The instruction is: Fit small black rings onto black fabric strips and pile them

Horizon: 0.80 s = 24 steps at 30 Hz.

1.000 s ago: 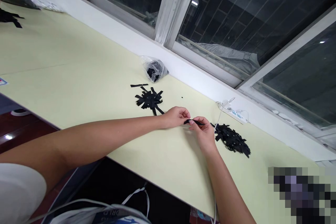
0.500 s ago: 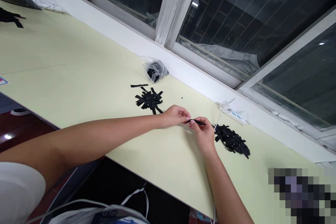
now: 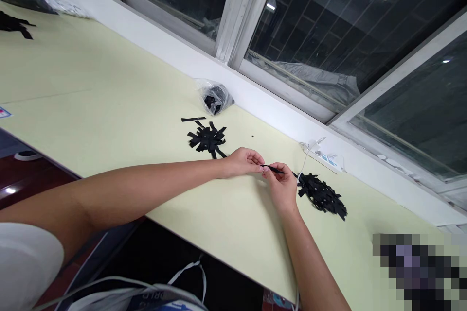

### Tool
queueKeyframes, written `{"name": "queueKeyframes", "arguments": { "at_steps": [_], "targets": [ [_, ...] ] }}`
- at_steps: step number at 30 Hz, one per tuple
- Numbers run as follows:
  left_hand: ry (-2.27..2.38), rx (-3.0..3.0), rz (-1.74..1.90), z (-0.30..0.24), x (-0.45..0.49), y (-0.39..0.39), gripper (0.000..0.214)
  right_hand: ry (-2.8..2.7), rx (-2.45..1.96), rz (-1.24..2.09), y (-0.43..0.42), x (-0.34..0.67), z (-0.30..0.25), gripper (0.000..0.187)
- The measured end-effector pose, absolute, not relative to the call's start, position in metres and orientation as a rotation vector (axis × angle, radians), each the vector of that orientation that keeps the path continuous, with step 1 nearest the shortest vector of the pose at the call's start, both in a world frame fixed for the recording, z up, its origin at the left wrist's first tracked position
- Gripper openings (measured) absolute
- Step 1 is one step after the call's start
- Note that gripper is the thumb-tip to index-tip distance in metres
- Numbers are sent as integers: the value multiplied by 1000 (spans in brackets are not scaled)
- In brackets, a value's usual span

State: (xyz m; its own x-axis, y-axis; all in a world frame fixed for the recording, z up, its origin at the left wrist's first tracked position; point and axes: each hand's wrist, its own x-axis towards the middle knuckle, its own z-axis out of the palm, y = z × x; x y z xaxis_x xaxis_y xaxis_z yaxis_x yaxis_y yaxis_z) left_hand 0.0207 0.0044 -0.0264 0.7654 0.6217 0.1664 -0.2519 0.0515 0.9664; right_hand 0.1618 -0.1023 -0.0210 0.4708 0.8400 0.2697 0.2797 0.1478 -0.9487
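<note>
Count on the table [image 3: 207, 218]: 1 black strip [image 3: 275, 170] in the hands, 1 loose strip [image 3: 193, 119] lying apart, and 2 piles of black strips near the worker. The left pile [image 3: 207, 138] splays outward like a star; the right pile [image 3: 323, 195] is longer and denser. Strips within each overlap and cannot be counted individually. Also noted: 1 clear bag [image 3: 216, 97] with black contents, set just beyond the loose strip; 1 power strip [image 3: 329, 159] along the wall; 1 dark speck [image 3: 252, 136] between bag and hands. A 3rd black heap [image 3: 12, 24] is cut off by the left edge of view. Hands observed: 2. The left hand [image 3: 242, 162] extends from a nearly level forearm, fingers curled, thumb and fingertips pressed together at the near end of the held strip. The right hand [image 3: 283, 187] comes up from the lower right, wrist angled inward, pinching the same strip between thumb and forefinger. The fingertips of the 2 hands meet or nearly meet; contact cannot be confirmed. The held strip is over the table, between the 2 piles.
</note>
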Motion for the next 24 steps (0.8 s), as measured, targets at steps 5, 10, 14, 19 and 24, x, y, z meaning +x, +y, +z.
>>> {"name": "queueKeyframes", "arguments": {
  "at_steps": [5,10,14,19,24],
  "targets": [
    [363,1347,692,-25,22,3,24,-1062,-1413,552,-102,160,-20,40],
    [348,1333,698,-23,22,1,22,-1030,-1401,602,-101,161,-21,40],
    [405,1353,683,-23,22,0,20,-1011,-1400,625,-100,160,-22,42],
    [448,1353,683,-23,23,-1,16,-1038,-1410,599,-101,157,-22,44],
    [490,1396,706,-17,22,-4,15,-1050,-1459,546,-101,156,-21,45]
  ]
}}
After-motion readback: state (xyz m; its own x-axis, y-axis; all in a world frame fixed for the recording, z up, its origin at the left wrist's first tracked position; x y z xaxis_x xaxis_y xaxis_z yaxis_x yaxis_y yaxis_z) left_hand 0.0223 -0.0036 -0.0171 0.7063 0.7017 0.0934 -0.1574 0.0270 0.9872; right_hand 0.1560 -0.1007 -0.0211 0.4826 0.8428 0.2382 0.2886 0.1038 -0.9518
